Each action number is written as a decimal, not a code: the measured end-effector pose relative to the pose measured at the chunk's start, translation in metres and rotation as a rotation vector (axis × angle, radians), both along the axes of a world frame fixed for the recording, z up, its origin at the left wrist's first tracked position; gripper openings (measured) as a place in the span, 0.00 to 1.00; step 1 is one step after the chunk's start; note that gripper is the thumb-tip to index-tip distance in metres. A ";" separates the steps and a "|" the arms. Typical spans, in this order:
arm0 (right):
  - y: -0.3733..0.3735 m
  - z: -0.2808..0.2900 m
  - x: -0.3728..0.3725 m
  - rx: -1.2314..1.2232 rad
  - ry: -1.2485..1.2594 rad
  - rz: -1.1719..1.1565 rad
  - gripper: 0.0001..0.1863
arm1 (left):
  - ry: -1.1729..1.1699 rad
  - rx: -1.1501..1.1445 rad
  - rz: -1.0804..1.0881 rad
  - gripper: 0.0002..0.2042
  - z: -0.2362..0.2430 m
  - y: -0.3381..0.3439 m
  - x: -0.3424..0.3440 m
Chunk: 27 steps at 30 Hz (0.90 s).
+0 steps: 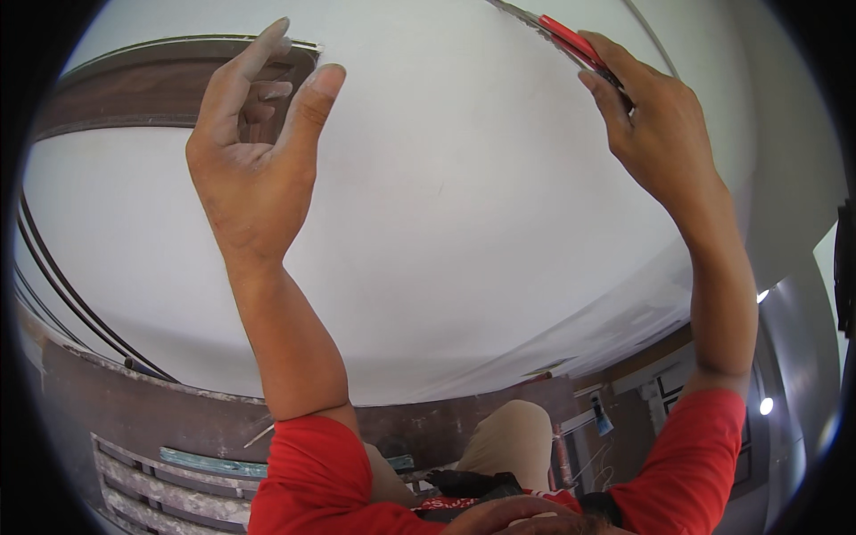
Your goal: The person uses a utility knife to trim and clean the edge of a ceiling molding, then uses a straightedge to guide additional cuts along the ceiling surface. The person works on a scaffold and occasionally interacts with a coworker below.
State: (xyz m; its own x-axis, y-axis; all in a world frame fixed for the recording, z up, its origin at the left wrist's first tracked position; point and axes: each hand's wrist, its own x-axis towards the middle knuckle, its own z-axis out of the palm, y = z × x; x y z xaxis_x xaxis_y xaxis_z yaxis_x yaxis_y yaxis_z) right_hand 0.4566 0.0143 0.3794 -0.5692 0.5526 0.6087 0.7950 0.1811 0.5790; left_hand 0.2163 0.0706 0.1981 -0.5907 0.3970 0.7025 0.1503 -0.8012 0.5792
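At the upper right my right hand [664,120] is closed round the red handle of a scraper [563,39]. Its thin grey blade, seen nearly edge-on, points up and left along the white wall [446,187]; whether it touches the surface I cannot tell. My left hand [254,147] is raised at the upper left, palm partly turned inward and thumb apart from the bent fingers. Nothing is in it. Pale powder coats its fingers and palm. Behind that hand lies a brown recessed frame [134,94] with a light edge.
Dark cables [76,299] hang along the wall at the left. Below are a worn brown board [160,392] and a slatted, paint-marked structure [178,495]. My bent knee [513,437] shows at the bottom. Round lights [766,407] glow at the lower right.
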 end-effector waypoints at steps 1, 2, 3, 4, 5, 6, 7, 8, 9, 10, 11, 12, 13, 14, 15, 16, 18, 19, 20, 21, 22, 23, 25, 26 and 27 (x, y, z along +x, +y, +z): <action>0.005 -0.001 -0.006 -0.006 0.025 0.007 0.19 | 0.002 0.023 -0.017 0.24 0.000 0.000 0.000; 0.008 -0.002 -0.012 -0.012 0.051 0.015 0.20 | 0.005 0.047 -0.034 0.24 0.000 0.000 -0.001; 0.010 -0.004 -0.019 -0.021 0.053 0.014 0.20 | 0.004 0.023 -0.028 0.24 0.000 -0.001 -0.002; 0.010 -0.002 -0.025 -0.024 0.054 0.012 0.20 | 0.003 0.006 -0.023 0.24 0.002 -0.004 -0.002; 0.011 0.000 -0.028 -0.026 0.055 0.010 0.20 | 0.002 -0.010 -0.019 0.24 0.003 -0.007 -0.003; 0.014 0.001 -0.026 -0.006 -0.003 0.037 0.19 | 0.002 -0.017 -0.014 0.24 0.003 -0.007 -0.003; 0.021 0.000 -0.021 0.016 -0.062 0.069 0.18 | 0.001 -0.021 -0.005 0.24 0.002 -0.007 -0.005; 0.025 0.002 -0.019 0.039 -0.121 0.100 0.17 | 0.000 -0.025 0.004 0.24 0.002 -0.007 -0.006; 0.022 0.005 -0.020 0.027 -0.116 0.051 0.16 | -0.006 -0.029 0.004 0.24 0.002 -0.007 -0.007; 0.015 0.005 -0.020 0.013 -0.109 -0.001 0.16 | -0.011 -0.035 0.002 0.24 0.002 -0.006 -0.008; 0.008 0.004 -0.021 0.001 -0.103 -0.052 0.16 | -0.018 -0.040 0.001 0.24 0.001 -0.006 -0.009; -0.002 0.005 -0.018 0.024 -0.146 -0.119 0.16 | -0.025 -0.052 0.007 0.24 0.001 -0.006 -0.011; -0.013 0.006 -0.013 0.046 -0.191 -0.183 0.16 | -0.034 -0.066 0.017 0.24 -0.001 -0.006 -0.013; -0.018 0.006 -0.012 0.065 -0.229 -0.239 0.16 | -0.036 -0.084 0.035 0.24 -0.001 -0.006 -0.016; -0.019 0.004 -0.015 0.080 -0.212 -0.191 0.16 | -0.025 -0.066 0.067 0.25 -0.002 -0.004 -0.021; -0.022 0.002 -0.018 0.093 -0.196 -0.151 0.16 | -0.014 -0.050 0.091 0.26 -0.005 -0.003 -0.025; -0.019 0.002 -0.026 0.101 -0.184 -0.052 0.16 | -0.004 -0.017 0.128 0.27 -0.006 -0.004 -0.030; -0.013 0.002 -0.028 0.099 -0.193 -0.023 0.16 | -0.010 0.004 0.110 0.27 -0.008 0.001 -0.023; -0.006 0.002 -0.031 0.095 -0.198 0.021 0.16 | -0.012 0.023 0.107 0.27 -0.007 0.001 -0.022; 0.001 0.003 -0.031 0.106 -0.206 0.027 0.16 | -0.002 0.041 0.096 0.27 -0.006 0.001 -0.020; 0.009 0.004 -0.031 0.116 -0.216 0.037 0.16 | 0.006 0.057 0.089 0.27 -0.005 0.001 -0.019; 0.013 0.004 -0.032 0.126 -0.226 0.045 0.17 | 0.014 0.074 0.081 0.26 -0.004 0.001 -0.018; 0.017 0.003 -0.036 0.127 -0.222 0.029 0.16 | 0.005 0.062 0.064 0.26 -0.003 -0.003 -0.018; 0.017 0.002 -0.038 0.129 -0.219 0.022 0.16 | 0.001 0.058 0.056 0.26 -0.003 -0.004 -0.018; 0.014 0.003 -0.037 0.128 -0.226 -0.016 0.16 | 0.000 0.054 0.064 0.26 -0.003 -0.005 -0.018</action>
